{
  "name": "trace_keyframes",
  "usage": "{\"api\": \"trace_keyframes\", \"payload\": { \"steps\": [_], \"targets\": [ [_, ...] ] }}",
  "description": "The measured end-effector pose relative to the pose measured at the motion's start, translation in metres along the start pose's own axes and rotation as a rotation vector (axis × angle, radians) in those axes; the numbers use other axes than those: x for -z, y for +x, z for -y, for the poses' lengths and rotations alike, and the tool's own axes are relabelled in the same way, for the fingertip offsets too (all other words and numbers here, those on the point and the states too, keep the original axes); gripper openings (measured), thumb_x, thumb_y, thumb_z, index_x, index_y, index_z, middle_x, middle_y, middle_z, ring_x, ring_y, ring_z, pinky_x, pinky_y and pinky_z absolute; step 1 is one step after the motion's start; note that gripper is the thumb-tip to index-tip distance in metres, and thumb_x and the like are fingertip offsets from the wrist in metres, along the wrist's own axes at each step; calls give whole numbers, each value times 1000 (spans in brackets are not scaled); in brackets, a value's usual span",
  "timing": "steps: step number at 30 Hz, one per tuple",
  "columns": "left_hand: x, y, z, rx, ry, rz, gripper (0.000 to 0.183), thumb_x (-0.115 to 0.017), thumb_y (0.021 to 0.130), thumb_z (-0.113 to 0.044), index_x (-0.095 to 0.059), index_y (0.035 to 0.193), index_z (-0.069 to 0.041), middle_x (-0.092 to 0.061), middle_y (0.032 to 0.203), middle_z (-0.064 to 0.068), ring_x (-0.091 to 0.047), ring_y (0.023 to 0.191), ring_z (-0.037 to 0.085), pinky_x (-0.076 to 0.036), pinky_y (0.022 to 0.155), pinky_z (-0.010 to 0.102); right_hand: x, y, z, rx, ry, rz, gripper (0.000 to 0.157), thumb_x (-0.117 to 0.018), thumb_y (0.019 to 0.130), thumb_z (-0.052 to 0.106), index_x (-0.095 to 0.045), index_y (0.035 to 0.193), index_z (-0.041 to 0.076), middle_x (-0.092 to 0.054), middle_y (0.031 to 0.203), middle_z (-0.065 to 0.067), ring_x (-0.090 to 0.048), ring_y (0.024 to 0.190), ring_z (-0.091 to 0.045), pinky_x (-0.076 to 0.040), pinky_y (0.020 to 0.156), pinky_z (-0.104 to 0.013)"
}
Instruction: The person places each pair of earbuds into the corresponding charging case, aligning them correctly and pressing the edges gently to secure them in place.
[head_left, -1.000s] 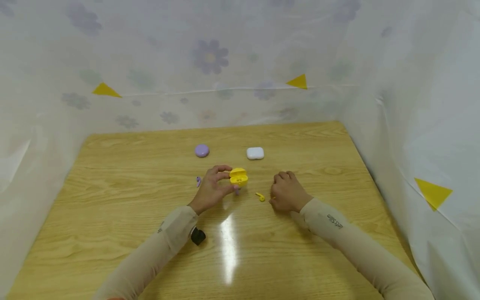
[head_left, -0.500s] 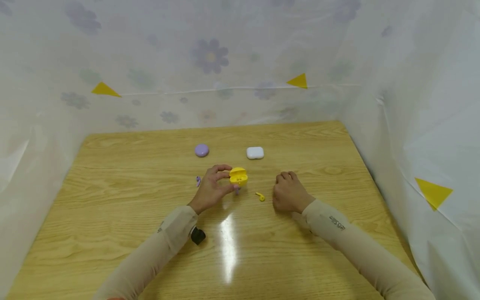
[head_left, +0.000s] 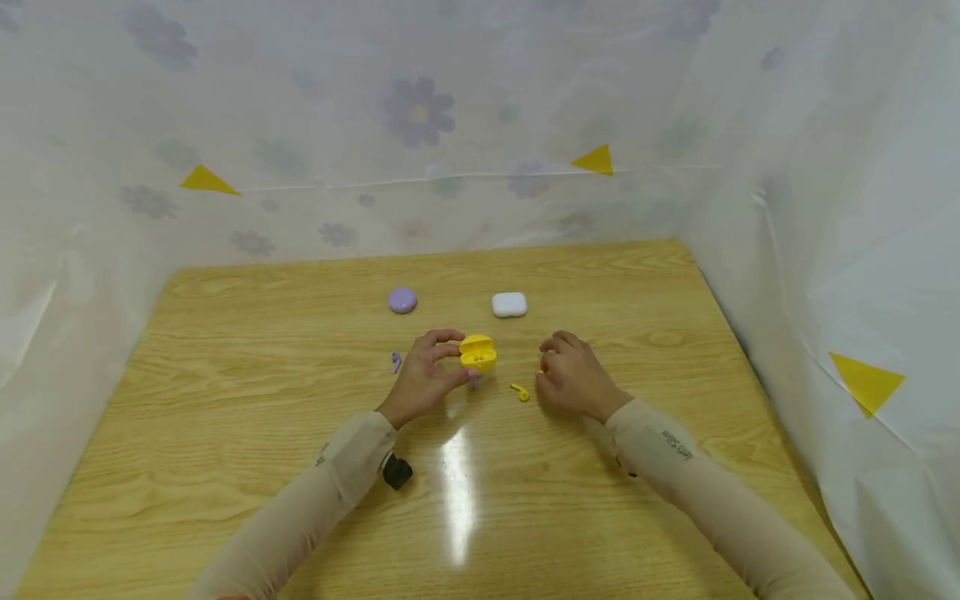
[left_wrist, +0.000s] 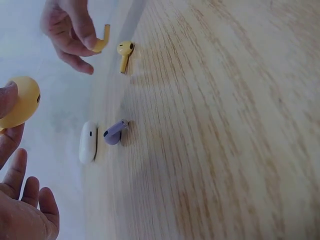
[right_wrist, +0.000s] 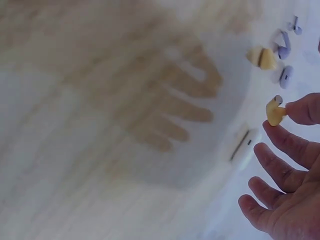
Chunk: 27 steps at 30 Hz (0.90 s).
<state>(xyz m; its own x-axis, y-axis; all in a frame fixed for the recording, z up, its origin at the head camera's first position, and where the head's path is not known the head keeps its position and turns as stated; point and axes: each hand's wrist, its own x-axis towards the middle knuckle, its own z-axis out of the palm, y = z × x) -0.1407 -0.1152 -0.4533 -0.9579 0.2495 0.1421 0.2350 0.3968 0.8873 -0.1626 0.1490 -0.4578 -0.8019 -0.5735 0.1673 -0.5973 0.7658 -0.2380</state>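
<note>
My left hand [head_left: 422, 382] holds a yellow earbud charging case [head_left: 477, 357] with its lid up, gripped at the left side between thumb and fingers. My right hand [head_left: 573, 379] pinches a yellow earbud [right_wrist: 274, 111] between thumb and index finger, the other fingers spread loosely in the right wrist view. Most of that earbud is hidden by the hand in the head view. A second yellow earbud [head_left: 521, 392] lies on the table between the hands. Close to the left thumb lies a purple earbud [left_wrist: 115, 132]; another purple earbud [head_left: 396, 362] rests left of the left hand.
Behind the hands, a round purple case [head_left: 402, 301] and a closed white earbud case [head_left: 509, 305] sit on the wooden table [head_left: 262, 350]. White flowered sheeting [head_left: 337, 125] rises along the back and sides. A black wrist device [head_left: 397, 472] hangs under the left sleeve.
The right hand has turned and its fingers have lifted and loosened, so the tip of its yellow earbud shows again. The left hand and the case have stayed in place.
</note>
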Motion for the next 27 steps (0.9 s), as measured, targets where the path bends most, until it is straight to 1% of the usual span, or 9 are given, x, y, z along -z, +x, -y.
{"api": "trace_keyframes", "payload": {
  "steps": [3, 8, 11, 17, 22, 24, 27],
  "targets": [
    [-1, 0, -1, 10, -17, 9, 24, -77, 80, -17, -72, 101, -6, -54, 129, 10, -41, 128, 32, -27, 109, 55, -6, -1, 1, -3, -6, 34, 16, -64, 86, 15, -66, 73, 6, -67, 109, -16, -56, 115, -38, -42, 104, -54],
    [-1, 0, -1, 22, -18, 10, 25, -77, 80, -17, -72, 102, -6, -53, 130, 9, -40, 128, 32, -28, 108, 55, -12, -4, 4, -4, -47, 70, 19, -62, 88, 15, -67, 71, 6, -66, 113, -15, -53, 119, -40, -43, 101, -57],
    [0, 0, -1, 22, -16, 10, 25, -77, 81, -18, -72, 103, -6, -53, 129, 9, -40, 128, 32, -28, 109, 55, -13, -6, 5, -3, -59, 70, 22, -61, 88, 15, -66, 69, 6, -66, 114, -14, -52, 121, -40, -43, 100, -58],
    [0, 0, -1, 21, -15, 11, 26, -76, 81, -18, -72, 103, -6, -53, 129, 9, -40, 128, 32, -28, 109, 55, -14, -7, 6, 14, -60, 34, 22, -62, 87, 15, -65, 67, 6, -67, 112, -14, -55, 119, -40, -44, 98, -58],
    [1, 0, -1, 24, -15, 10, 26, -77, 81, -18, -72, 102, -6, -53, 129, 9, -41, 128, 32, -27, 109, 55, -12, -7, 6, 7, -61, 67, 22, -64, 87, 19, -66, 69, 6, -66, 115, -14, -54, 120, -40, -44, 98, -58],
    [1, 0, -1, 23, -11, 9, 25, -77, 80, -18, -72, 102, -5, -53, 129, 9, -41, 128, 32, -27, 109, 55, -11, -7, 6, 6, -64, 81, 21, -66, 86, 19, -66, 70, 6, -66, 116, -14, -53, 121, -40, -44, 98, -59],
    [0, 0, -1, 22, -1, 10, 25, -77, 81, -18, -72, 102, -5, -54, 129, 9, -41, 128, 32, -27, 109, 55, -10, -5, 5, 14, -78, 79, 22, -66, 85, 16, -65, 66, 6, -67, 113, -14, -54, 120, -39, -44, 98, -59]
  ]
}}
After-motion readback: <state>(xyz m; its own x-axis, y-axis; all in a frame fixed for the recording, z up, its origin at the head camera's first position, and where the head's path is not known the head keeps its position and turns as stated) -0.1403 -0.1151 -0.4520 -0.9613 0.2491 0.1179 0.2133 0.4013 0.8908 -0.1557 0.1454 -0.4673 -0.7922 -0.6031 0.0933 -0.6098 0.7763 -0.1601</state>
